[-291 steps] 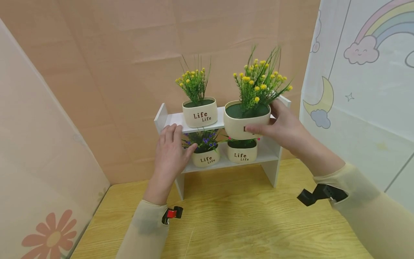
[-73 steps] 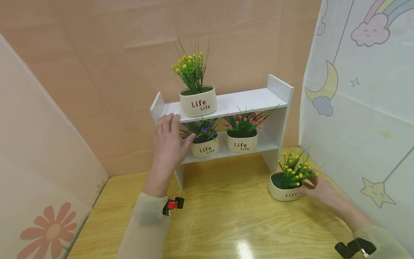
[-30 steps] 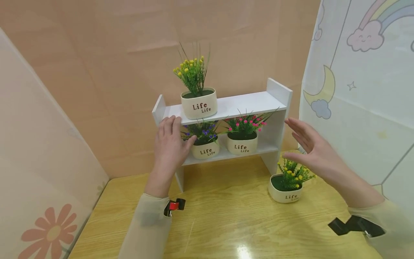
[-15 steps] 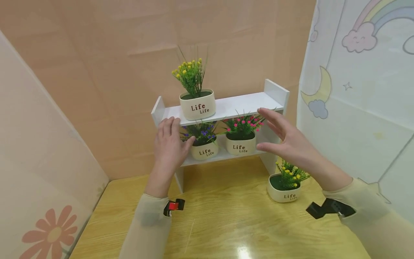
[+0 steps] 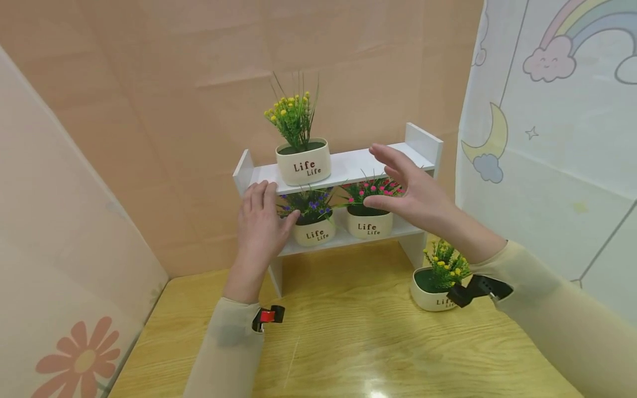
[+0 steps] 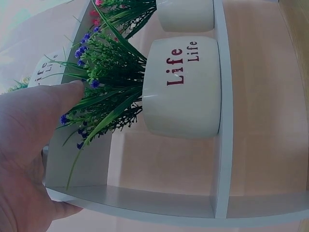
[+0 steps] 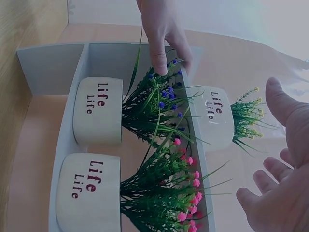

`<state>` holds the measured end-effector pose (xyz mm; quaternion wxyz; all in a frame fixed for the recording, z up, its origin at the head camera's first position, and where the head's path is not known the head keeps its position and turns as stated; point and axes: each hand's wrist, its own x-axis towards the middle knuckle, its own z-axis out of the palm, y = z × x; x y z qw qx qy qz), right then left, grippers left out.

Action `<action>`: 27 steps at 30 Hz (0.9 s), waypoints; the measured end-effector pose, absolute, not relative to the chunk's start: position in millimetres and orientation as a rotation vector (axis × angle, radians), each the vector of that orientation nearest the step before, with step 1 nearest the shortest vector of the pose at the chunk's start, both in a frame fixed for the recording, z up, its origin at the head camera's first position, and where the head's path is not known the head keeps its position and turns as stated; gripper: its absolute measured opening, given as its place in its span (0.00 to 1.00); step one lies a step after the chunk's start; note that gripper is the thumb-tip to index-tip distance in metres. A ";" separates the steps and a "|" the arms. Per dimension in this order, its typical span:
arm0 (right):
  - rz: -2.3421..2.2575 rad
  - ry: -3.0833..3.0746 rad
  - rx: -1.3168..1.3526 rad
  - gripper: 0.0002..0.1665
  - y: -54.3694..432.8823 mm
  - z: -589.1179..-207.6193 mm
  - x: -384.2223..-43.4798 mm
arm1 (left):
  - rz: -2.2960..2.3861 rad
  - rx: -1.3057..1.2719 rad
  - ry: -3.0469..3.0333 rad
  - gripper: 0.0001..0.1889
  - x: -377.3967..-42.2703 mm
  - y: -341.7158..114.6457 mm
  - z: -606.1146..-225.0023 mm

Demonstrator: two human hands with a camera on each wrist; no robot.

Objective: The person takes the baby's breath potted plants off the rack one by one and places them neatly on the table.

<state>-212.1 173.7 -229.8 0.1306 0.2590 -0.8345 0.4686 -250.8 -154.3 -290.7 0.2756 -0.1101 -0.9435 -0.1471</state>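
A white two-tier shelf (image 5: pixel 353 166) stands on the table. My left hand (image 5: pixel 260 226) grips the left end of its upper board, thumb below the front edge and fingers over the top. On that board sits a yellow-flowered potted plant (image 5: pixel 303 167) in a cream "Life" pot. Below it are a purple-flowered potted plant (image 5: pixel 314 233) and a pink-flowered potted plant (image 5: pixel 370 225), partly covered by my right thumb. My right hand (image 5: pixel 418 193) hovers before the shelf's right half, fingers spread and holding nothing. In the right wrist view, its fingers (image 7: pixel 265 183) point toward the upper pot.
Another yellow-flowered potted plant (image 5: pixel 430 296) stands on the wooden table (image 5: pixel 338 331) right of the shelf, partly behind my right wrist strap (image 5: pixel 480 288). A peach cloth backs the shelf, and printed white panels flank both sides.
My right hand lowered a yellow-flowered potted plant from the upper board to the table at right, let go, then rose leftward to the shelf. The left hand keeps its hold.
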 end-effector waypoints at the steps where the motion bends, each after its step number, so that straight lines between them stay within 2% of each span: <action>1: 1.351 -2.425 0.757 0.58 171.5 -227.6 -213.9 | -0.394 -0.295 -2.536 0.44 -250.8 -154.3 -290.7; 27: 1.281 -2.402 0.824 0.60 115.3 -192.6 -265.8 | -0.376 -0.285 -2.548 0.45 -248.8 -154.6 -290.4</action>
